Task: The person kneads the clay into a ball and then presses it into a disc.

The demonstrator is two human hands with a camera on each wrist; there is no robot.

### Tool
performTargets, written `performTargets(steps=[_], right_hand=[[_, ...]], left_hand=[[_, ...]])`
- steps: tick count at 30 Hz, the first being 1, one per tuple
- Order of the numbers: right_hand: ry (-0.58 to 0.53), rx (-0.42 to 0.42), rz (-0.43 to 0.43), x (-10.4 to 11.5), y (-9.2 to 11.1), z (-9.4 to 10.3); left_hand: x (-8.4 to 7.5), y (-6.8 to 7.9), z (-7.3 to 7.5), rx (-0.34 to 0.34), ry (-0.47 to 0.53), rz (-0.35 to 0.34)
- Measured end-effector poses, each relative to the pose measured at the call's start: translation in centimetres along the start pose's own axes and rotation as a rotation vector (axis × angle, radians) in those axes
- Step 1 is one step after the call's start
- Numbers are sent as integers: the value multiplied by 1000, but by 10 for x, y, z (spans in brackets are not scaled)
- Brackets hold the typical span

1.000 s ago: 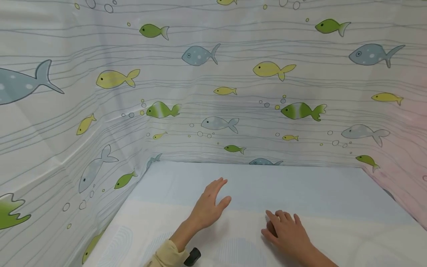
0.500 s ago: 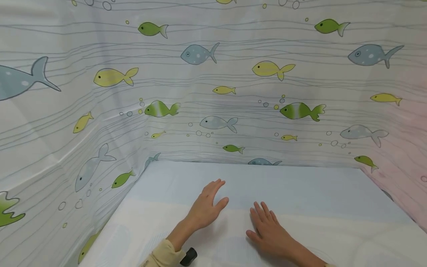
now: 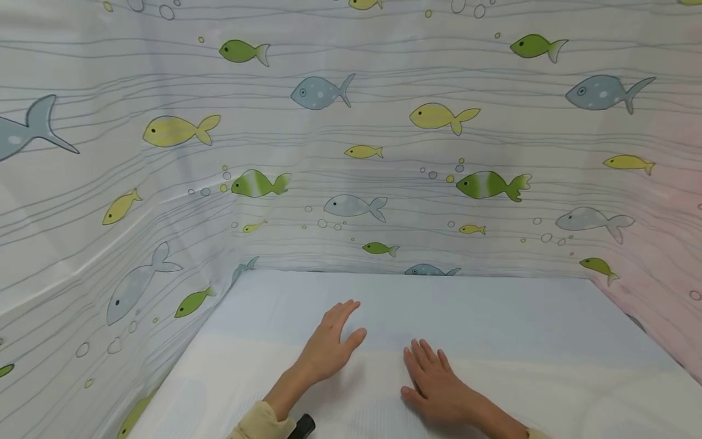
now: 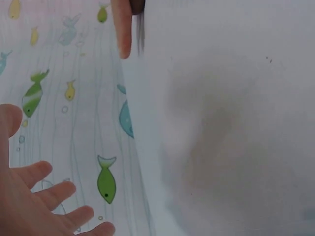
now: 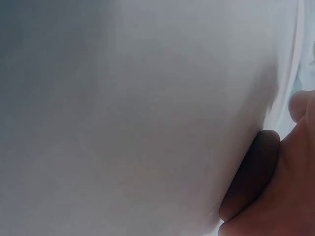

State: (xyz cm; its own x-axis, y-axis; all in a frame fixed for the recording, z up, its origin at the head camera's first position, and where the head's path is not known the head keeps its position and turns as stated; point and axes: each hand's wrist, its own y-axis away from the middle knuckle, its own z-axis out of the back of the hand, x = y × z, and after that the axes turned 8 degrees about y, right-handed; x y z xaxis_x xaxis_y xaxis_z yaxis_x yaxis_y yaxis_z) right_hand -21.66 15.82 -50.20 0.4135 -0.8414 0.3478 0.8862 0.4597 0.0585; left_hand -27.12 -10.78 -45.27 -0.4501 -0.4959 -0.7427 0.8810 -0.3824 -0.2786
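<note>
My left hand [image 3: 327,347] is held over the pale bed-like surface [image 3: 526,317], thumb apart from relaxed, nearly straight fingers, with nothing in its grasp. In the left wrist view, its fingers [image 4: 54,196] spread at the lower left. To its right, my right hand [image 3: 439,390] lies palm down, low over the same surface, fingers straight and pointing away. A dark brown, rounded shape [image 5: 251,177] shows between the palm and the white surface in the right wrist view; I cannot tell whether it is an object or a shaded part of the hand.
Hanging fabric [image 3: 384,79] printed with fish surrounds the surface at the back, left and right, turning pinkish at the right. A black cylindrical piece [image 3: 301,425] sits by the left sleeve [image 3: 262,421].
My right hand has slid left and its bent fingers have straightened; a dark patch seen earlier under its thumb is now covered. The left hand keeps its pose, and the head view has shifted slightly.
</note>
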Motion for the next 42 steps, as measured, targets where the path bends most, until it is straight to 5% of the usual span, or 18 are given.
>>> performTargets(steps=[6,17,30,36,42], right_hand=[[36,20,35,-4,-5,-11],[60,80,-1,7,-9,5],[7,62,-16,-4,-23,7],[-89,75,-19,-3,-21,22],[-76,-11,-39,-12,-17,49]], left_hand=[[1,4,4,-15,1,17],[6,2,12,-11,-55,-3],[6,-10,36,36,-343,-93],[6,-13,39,56,-434,-106],[4,-16,44,51,-511,-116]])
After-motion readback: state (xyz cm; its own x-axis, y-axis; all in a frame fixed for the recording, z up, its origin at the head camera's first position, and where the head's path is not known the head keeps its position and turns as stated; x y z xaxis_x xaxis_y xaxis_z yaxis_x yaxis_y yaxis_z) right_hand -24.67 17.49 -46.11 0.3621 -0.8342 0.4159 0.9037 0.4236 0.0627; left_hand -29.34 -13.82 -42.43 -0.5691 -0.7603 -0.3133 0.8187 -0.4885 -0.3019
